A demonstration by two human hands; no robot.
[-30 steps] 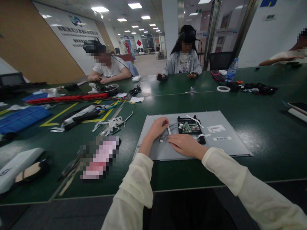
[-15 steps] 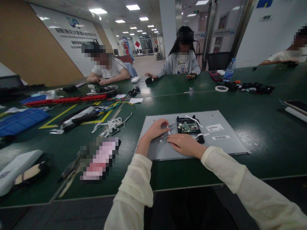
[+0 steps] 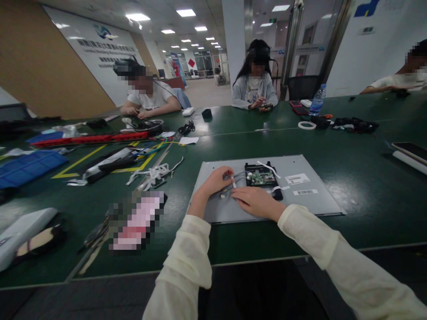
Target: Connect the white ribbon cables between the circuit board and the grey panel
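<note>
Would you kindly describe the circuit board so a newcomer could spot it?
On the dark green table, find the large grey panel under the right hand. Just beyond that hand, a black frame holds the circuit board. Unlike the white labels to its right, it is green with small components.

Rectangular white ceiling lights (image 3: pixel 186 13) glowed at the far side; pale glare spotted the glossy dark-green tabletop (image 3: pixel 345 192), and the left edge looked stretched and soft.

The green table (image 3: pixel 233 144) supports a grey metal panel (image 3: pixel 318 198) close to its near edge. Tangled white strips (image 3: pixel 156 176) lie left of the panel; a plastic water bottle (image 3: pixel 318 102) stands by the far edge.
</note>
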